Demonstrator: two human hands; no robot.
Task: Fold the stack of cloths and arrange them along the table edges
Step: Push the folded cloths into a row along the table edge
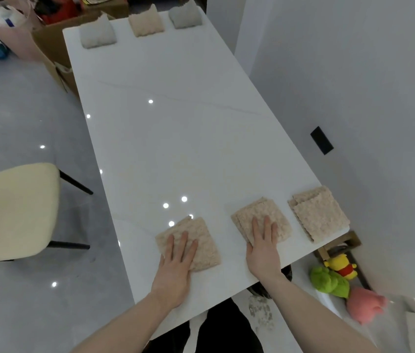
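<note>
Six folded cloths [320,215] are set along bench [176,136] ends; flat, unclenched grips, left hand [176,261] and right hand [263,247], are pressed on two.

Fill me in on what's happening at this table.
A person is laying folded cloths along the edges of a white table. The left hand lies flat on one beige folded cloth at the near edge, and the right hand lies flat on the next one. A third folded cloth lies untouched at the near right corner. Three more folded cloths line the far edge.
</note>
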